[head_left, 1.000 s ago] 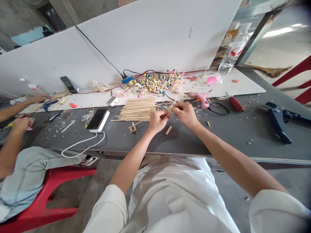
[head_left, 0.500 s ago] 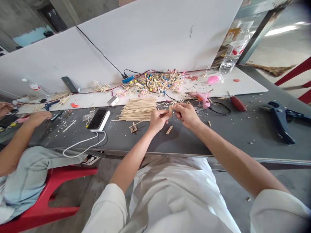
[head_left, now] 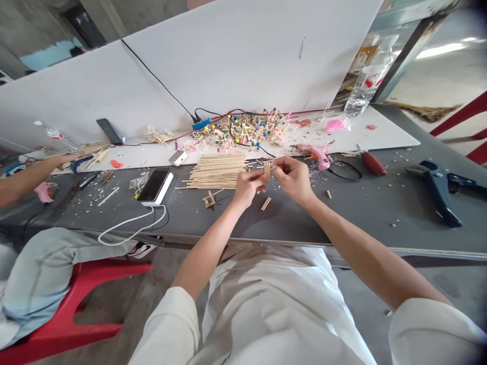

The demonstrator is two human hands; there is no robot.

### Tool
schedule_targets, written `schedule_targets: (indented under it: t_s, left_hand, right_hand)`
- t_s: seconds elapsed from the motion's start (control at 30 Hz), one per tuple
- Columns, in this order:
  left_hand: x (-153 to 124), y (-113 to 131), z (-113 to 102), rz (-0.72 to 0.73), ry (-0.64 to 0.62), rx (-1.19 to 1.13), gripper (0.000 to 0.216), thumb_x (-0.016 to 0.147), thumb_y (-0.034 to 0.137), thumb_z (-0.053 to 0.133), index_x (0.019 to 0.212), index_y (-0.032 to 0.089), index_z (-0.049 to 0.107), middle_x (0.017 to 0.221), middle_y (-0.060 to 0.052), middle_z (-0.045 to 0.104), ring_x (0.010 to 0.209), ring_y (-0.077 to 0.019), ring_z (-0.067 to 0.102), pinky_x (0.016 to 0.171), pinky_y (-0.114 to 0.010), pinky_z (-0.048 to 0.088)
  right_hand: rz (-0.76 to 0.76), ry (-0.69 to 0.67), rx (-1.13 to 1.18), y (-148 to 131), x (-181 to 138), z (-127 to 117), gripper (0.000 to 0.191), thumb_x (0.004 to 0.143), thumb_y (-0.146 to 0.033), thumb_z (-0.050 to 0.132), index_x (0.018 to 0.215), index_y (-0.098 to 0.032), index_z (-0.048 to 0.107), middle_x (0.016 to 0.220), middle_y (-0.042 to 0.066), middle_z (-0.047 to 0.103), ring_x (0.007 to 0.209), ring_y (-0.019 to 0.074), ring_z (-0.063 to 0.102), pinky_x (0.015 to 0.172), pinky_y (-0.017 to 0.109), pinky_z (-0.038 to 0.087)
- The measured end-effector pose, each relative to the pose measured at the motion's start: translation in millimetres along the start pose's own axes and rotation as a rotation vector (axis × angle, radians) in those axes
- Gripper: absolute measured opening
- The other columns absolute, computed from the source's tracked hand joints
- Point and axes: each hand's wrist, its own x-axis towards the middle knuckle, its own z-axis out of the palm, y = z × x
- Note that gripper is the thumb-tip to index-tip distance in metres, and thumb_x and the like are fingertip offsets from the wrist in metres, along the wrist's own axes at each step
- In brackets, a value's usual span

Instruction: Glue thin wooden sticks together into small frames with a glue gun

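Note:
A few short wooden sticks [head_left: 267, 168] stand upright, side by side, between my two hands above the dark tabletop. My left hand [head_left: 248, 188] pinches them from the left with thumb and fingers. On the other side, my right hand [head_left: 294, 178] is closed with its fingertips at the sticks' upper right; its grip is partly hidden. Below them lies a short pair of sticks [head_left: 266, 204]. A small square stick frame [head_left: 209, 199] rests left of my left hand, in front of a pile of long wooden sticks [head_left: 216, 171].
Behind is a heap of small stick pieces with coloured balls [head_left: 247, 129]. A pink glue gun [head_left: 321, 156], red-handled tool [head_left: 373, 163] and blue cutters [head_left: 437, 190] lie rightward. A phone-like device [head_left: 155, 185] with a white cable lies left. A co-worker's arm [head_left: 30, 180] reaches in at far left.
My right hand has shifted slightly, its fingers lifting a little at the sticks; my left hand stays nearly still. The co-worker's arm has reached farther back across the table.

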Motion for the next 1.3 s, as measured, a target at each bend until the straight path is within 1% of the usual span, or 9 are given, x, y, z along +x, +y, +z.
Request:
schedule_targets:
  t_s: [0.13, 0.27, 0.43, 0.53, 0.63, 0.8, 0.93, 1.07, 1.3]
  left_hand:
    - [-1, 1, 0, -0.007, -0.020, -0.053, 0.037, 0.068, 0.046, 0.086, 0.065, 0.013, 0.069, 0.052, 0.002, 0.056, 0.041, -0.0088, 0.053, 0.039, -0.022, 0.028]
    - [-1, 2, 1, -0.032, -0.016, -0.073, 0.038, 0.066, 0.045, 0.087, 0.061, 0.013, 0.067, 0.052, 0.002, 0.056, 0.041, -0.0085, 0.053, 0.040, -0.022, 0.028]
    - [1, 2, 1, -0.075, -0.009, -0.101, 0.038, 0.064, 0.045, 0.088, 0.062, 0.014, 0.066, 0.052, 0.001, 0.056, 0.042, -0.0086, 0.052, 0.041, -0.022, 0.028]
    - [3, 4, -3, -0.092, 0.051, -0.146, 0.038, 0.061, 0.045, 0.089, 0.066, 0.014, 0.068, 0.054, 0.001, 0.057, 0.042, -0.0080, 0.051, 0.040, -0.022, 0.026]
    - [4, 7, -9, -0.062, 0.106, -0.171, 0.038, 0.061, 0.045, 0.090, 0.066, 0.014, 0.068, 0.055, 0.002, 0.057, 0.043, -0.0077, 0.052, 0.040, -0.021, 0.025]
    - [0, 5, -8, -0.006, 0.026, -0.057, 0.040, 0.066, 0.049, 0.088, 0.065, 0.014, 0.068, 0.054, 0.001, 0.058, 0.043, -0.0090, 0.052, 0.040, -0.023, 0.029]
    - [0, 2, -6, 0.041, -0.002, 0.067, 0.042, 0.070, 0.054, 0.086, 0.071, 0.014, 0.071, 0.055, 0.001, 0.058, 0.045, -0.0098, 0.054, 0.042, -0.023, 0.032]
    - [-1, 3, -6, 0.101, -0.022, 0.170, 0.043, 0.074, 0.056, 0.083, 0.072, 0.015, 0.072, 0.056, 0.001, 0.059, 0.046, -0.0096, 0.054, 0.045, -0.023, 0.036]
    - [-4, 7, -5, 0.154, -0.018, 0.304, 0.044, 0.079, 0.056, 0.078, 0.065, 0.015, 0.068, 0.058, 0.000, 0.060, 0.047, -0.0118, 0.055, 0.048, -0.024, 0.039]
  right_hand:
    - [-0.102, 0.033, -0.123, 0, -2, 0, 0.008, 0.079, -0.022, 0.060, 0.074, -0.018, 0.065, 0.057, -0.003, 0.051, 0.053, 0.0110, 0.040, 0.055, 0.028, 0.033]
    - [-0.248, 0.064, -0.234, 0, -2, 0, 0.006, 0.076, -0.018, 0.058, 0.072, -0.019, 0.063, 0.062, -0.001, 0.054, 0.056, 0.0121, 0.044, 0.058, 0.029, 0.035]
    - [-0.314, 0.061, -0.271, 0, -2, -1, 0.006, 0.075, -0.017, 0.057, 0.071, -0.020, 0.061, 0.064, 0.000, 0.055, 0.056, 0.0130, 0.046, 0.058, 0.029, 0.036]
    - [-0.355, 0.022, -0.277, -1, -4, -2, 0.006, 0.074, -0.016, 0.057, 0.072, -0.020, 0.061, 0.065, 0.000, 0.056, 0.057, 0.0132, 0.047, 0.058, 0.029, 0.037]
    - [-0.386, -0.051, -0.257, -2, -6, -2, 0.007, 0.074, -0.016, 0.057, 0.072, -0.020, 0.062, 0.066, 0.000, 0.058, 0.057, 0.0131, 0.048, 0.059, 0.029, 0.039]
    - [-0.280, 0.022, -0.184, -2, -4, -5, 0.011, 0.083, -0.021, 0.058, 0.081, -0.018, 0.069, 0.071, 0.002, 0.063, 0.058, 0.0136, 0.049, 0.059, 0.030, 0.040]
    - [-0.225, 0.007, -0.128, 0, -3, -7, 0.022, 0.093, -0.032, 0.059, 0.090, -0.018, 0.074, 0.078, 0.004, 0.068, 0.061, 0.0143, 0.051, 0.059, 0.030, 0.041]
    - [-0.154, -0.018, -0.059, 2, -4, -5, 0.026, 0.091, -0.042, 0.067, 0.089, -0.017, 0.075, 0.076, 0.004, 0.068, 0.061, 0.0138, 0.051, 0.057, 0.029, 0.040]
    - [-0.040, -0.062, 0.011, 2, -1, -5, 0.024, 0.087, -0.039, 0.068, 0.082, -0.016, 0.071, 0.067, 0.001, 0.062, 0.057, 0.0120, 0.045, 0.054, 0.028, 0.036]
